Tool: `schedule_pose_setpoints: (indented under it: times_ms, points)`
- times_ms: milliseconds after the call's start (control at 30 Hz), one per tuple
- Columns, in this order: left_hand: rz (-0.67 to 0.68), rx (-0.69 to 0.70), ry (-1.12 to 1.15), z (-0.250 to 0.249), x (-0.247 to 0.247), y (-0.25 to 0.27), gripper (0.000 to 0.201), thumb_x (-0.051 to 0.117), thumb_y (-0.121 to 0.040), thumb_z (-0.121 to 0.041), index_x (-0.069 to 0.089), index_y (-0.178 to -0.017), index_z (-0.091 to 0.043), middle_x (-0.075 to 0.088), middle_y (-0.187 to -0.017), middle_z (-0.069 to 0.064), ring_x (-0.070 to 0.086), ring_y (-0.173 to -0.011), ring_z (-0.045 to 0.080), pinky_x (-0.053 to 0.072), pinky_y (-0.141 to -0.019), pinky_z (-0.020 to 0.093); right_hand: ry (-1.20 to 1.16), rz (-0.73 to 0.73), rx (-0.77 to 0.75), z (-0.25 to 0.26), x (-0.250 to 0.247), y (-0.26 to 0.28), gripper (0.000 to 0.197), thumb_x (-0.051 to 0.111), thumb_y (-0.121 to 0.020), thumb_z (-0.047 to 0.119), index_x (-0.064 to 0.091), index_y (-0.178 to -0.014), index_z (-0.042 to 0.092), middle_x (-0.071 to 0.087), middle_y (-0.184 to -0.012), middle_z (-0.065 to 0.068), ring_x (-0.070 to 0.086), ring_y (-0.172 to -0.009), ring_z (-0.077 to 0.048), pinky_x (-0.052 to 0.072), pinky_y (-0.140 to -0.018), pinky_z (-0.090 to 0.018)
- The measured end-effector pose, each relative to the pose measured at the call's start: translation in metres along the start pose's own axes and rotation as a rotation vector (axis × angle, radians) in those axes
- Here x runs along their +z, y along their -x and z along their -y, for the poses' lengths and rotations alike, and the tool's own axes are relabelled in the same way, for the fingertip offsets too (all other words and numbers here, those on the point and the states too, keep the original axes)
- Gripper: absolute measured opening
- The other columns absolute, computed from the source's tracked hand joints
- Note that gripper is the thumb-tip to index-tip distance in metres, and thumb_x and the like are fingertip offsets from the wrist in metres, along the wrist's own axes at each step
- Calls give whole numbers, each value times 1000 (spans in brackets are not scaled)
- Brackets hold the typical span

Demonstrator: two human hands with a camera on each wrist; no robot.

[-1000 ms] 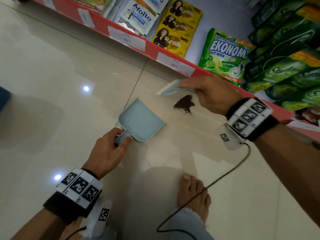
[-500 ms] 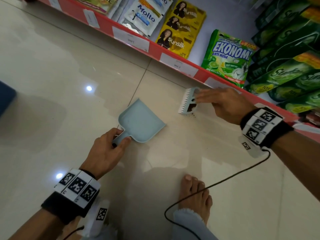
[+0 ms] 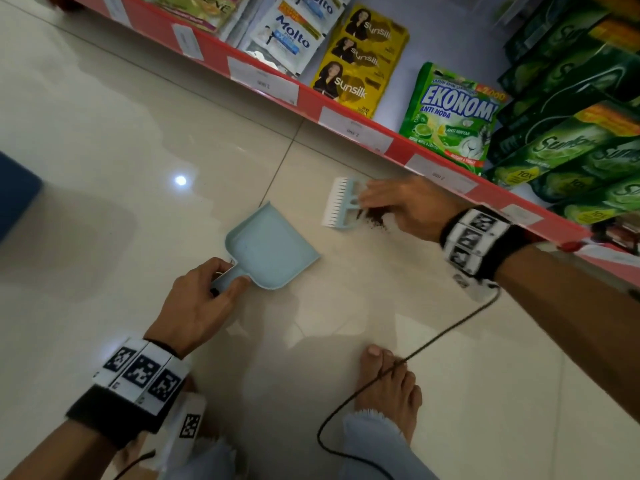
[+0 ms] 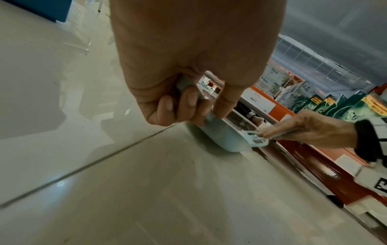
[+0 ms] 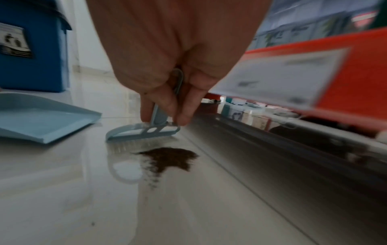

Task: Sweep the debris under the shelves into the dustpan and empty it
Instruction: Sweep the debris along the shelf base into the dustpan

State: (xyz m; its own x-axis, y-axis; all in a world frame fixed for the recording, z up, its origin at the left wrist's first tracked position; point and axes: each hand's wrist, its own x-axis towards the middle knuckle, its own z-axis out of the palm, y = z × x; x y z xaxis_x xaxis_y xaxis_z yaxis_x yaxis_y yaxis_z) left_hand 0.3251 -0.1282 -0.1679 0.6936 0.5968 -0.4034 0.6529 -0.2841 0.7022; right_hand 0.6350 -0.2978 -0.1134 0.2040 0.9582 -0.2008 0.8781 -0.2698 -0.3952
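Note:
A light blue dustpan [image 3: 272, 249] [image 5: 41, 121] lies flat on the glossy floor, and my left hand [image 3: 199, 303] [image 4: 188, 106] grips its short handle. My right hand [image 3: 401, 206] [image 5: 167, 106] pinches the handle of a small light blue brush [image 3: 341, 206] [image 5: 144, 131] [image 4: 254, 140], whose white bristles touch the floor. A small heap of dark brown debris [image 3: 375, 220] [image 5: 167, 159] lies on the tile just behind the brush, partly under my right hand in the head view. The brush sits between the heap and the dustpan's open edge.
A red shelf edge [image 3: 346, 123] with price labels runs low along the floor, close beyond the debris, stocked with sachets and green packs [image 3: 450, 116]. A blue bin [image 5: 33, 48] stands past the dustpan. My bare foot [image 3: 388, 386] and a black cable [image 3: 433, 344] lie near me.
My right hand brought the brush down from above the heap to the floor, then shifted it left, so the debris now shows behind it. The dustpan and left hand stayed put.

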Motion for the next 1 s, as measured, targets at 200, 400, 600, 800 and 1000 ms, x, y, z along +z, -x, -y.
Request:
schedule_pose_setpoints:
  times_ms: [200,400,600,800,1000]
  points:
    - [56,43,68,-17,11,-10,19,64,-92,-34,62,-89,-16,67,-76,5,61,-69,20,45,-58,30,-5,-174,115,-24,-8,44,47,52,-81,-21,71,-117,4,65,-127,-12,59,-124,-27,43,-109,-42]
    - [103,111,62,-37,26,-21,17,66,-91,-34,61,-87,-18,63,-73,-5,59,-65,14,40,-55,26,196,-242,333,0,6,21,56,41,-80,-16,64,-125,7,64,-131,-12,64,-111,-35,53,-94,-48]
    - [98,137,38,-38,33,-21,17,66,-90,-36,56,-80,-27,61,-68,-9,58,-60,10,41,-53,24,196,-98,374,13,12,27,42,50,-88,-4,67,-123,12,70,-114,-16,65,-93,-34,55,-80,-37]
    - [88,109,37,-32,38,-22,17,66,-90,-38,58,-83,-24,62,-69,-8,59,-61,10,41,-53,23,50,-240,244,24,9,53,29,57,-93,8,71,-119,13,74,-109,-7,66,-93,-29,54,-81,-42]
    - [99,134,6,-34,43,-24,19,64,-90,-42,58,-84,-25,62,-69,-7,58,-61,4,37,-51,18,210,-320,529,6,7,53,24,52,-91,7,70,-108,9,72,-97,-15,64,-85,-35,54,-76,-40]
